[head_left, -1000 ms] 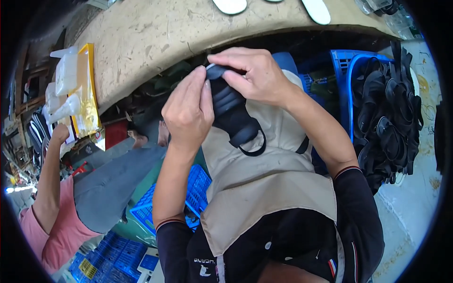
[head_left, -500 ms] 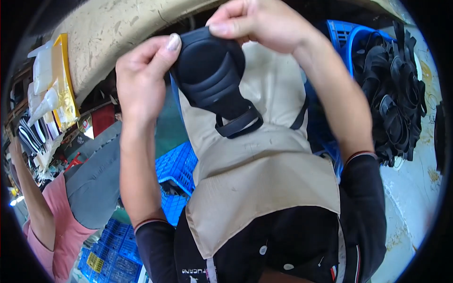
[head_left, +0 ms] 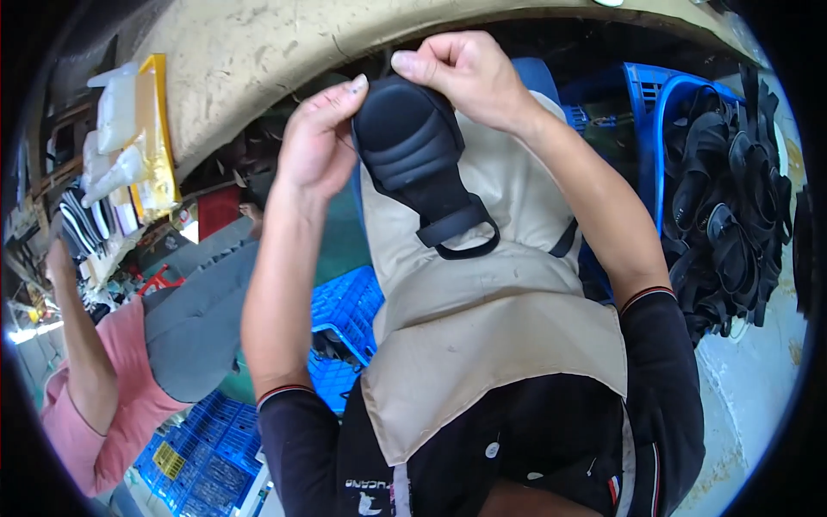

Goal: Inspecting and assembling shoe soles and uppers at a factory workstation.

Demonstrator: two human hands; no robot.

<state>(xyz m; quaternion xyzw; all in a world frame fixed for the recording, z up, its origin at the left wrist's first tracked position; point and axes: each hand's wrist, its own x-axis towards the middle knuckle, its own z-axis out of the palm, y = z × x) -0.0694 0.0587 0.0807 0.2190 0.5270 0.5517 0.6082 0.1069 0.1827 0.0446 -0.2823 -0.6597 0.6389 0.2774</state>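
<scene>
A black padded piece, which looks like a sandal upper point(head_left: 409, 142), hangs over my lap with its wide rounded end up. Curved ridges cross its middle, and a strap loop dangles from its narrow lower end. My left hand point(head_left: 319, 138) pinches the upper left edge between thumb and fingers. At the top edge, my right hand point(head_left: 469, 73) is closed in a pinch, its thumb lying along the rim. The fingers behind the piece are partly hidden. Beneath it a beige apron point(head_left: 491, 336) covers my lap.
On the right, a blue basket point(head_left: 659, 164) is heaped with black strapped pieces point(head_left: 719, 198). A beige worktop point(head_left: 233, 77) curves across the far side. Blue crates point(head_left: 202, 457) stand at left, near another person in a pink top point(head_left: 129, 345). A yellow-edged packet point(head_left: 155, 129) lies far left.
My hands have come closer together at the top of the black piece. The whole view has shifted, so most things appear farther right and lower.
</scene>
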